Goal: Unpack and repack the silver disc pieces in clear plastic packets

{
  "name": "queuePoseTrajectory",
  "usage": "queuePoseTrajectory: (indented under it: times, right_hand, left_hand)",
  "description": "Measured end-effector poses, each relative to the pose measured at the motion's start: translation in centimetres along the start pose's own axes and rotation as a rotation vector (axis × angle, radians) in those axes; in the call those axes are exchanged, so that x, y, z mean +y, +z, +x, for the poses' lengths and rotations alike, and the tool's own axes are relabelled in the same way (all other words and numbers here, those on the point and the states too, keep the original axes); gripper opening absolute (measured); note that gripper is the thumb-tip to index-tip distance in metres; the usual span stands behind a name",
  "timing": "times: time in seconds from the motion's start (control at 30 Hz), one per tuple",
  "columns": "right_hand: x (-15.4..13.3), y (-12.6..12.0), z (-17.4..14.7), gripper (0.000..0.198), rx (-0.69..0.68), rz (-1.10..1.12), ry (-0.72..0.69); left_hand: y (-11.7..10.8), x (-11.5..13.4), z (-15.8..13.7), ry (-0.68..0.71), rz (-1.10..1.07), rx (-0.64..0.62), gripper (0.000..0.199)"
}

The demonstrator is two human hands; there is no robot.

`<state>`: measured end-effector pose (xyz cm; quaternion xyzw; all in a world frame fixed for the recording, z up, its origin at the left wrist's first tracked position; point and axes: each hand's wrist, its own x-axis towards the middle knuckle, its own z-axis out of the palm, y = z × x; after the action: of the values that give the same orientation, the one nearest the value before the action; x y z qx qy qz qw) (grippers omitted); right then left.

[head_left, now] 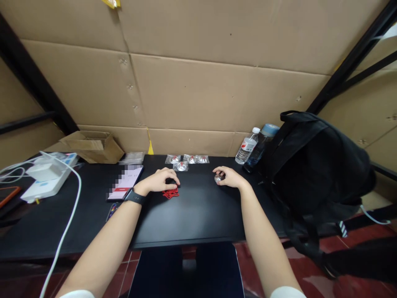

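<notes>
My left hand, with a dark watch on its wrist, is over the table beside a small heap of red cords. Its fingers are curved and apart from the thumb, the thumb at the upper edge of the cords. On the right, my right hand curls its fingers and thumb around a small shiny round piece, partly hidden by the hand. Beyond both hands lie several clear packets, each with a round silvery thing and a red spot inside.
A black table spans the view. Left are a phone, an open paper bag, and a white power strip with cables. Right stand a water bottle, a blue-lidded bottle and a black backpack. Cardboard walls the back.
</notes>
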<state>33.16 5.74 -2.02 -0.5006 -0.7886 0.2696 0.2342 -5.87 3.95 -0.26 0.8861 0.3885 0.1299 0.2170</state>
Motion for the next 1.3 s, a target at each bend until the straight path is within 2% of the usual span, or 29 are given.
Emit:
queuePoseTrajectory:
  times: [0.17,0.3,0.5,0.63,0.83,0.97,1.07,1.13,1.23,1.3]
  right_hand:
    - [0.5,0.1,0.1,0.056,0.059,-0.061,0.020]
    - [0.6,-0.1,0.0,0.052,0.028,-0.068,0.048]
    - [0.1,-0.6,-0.1,0.050,-0.003,-0.074,0.035]
    - [-0.3,-0.7,-0.1,0.046,0.006,-0.070,0.029]
    - [-0.4,-0.9,-0.1,0.047,-0.009,-0.077,0.045]
    - [-0.1,-1.0,0.1,0.048,-0.033,-0.097,0.050]
    - [0.0,-0.8,0.2,0.048,-0.039,-0.096,0.059]
    - [0.1,-0.8,0.3,0.047,-0.039,-0.100,0.063]
    - [0.1,-0.7,0.3,0.046,-0.035,-0.110,0.055]
    - [0.0,-0.6,0.3,0.045,-0.034,-0.114,0.054]
  left_hand:
    - [0.5,0.2,0.3,-0.005,0.018,0.004,0.019]
    - [0.7,0.0,0.5,0.021,0.048,0.003,0.012]
    - [0.8,-0.3,0.8,0.042,0.049,-0.010,0.014]
    - [0.8,-0.2,0.9,0.042,0.058,0.015,0.017]
    - [0.6,0.1,1.1,0.022,0.079,0.119,0.019]
    - [0.7,0.5,1.3,-0.008,0.104,0.101,0.018]
    - [1.1,0.5,1.4,-0.052,0.148,0.119,0.028]
    - [1.5,0.3,1.5,-0.115,0.181,0.192,0.037]
    - [2.1,-0.5,2.3,-0.346,0.215,0.356,0.048]
    - [2.2,-1.0,3.0,-0.530,0.208,0.399,0.054]
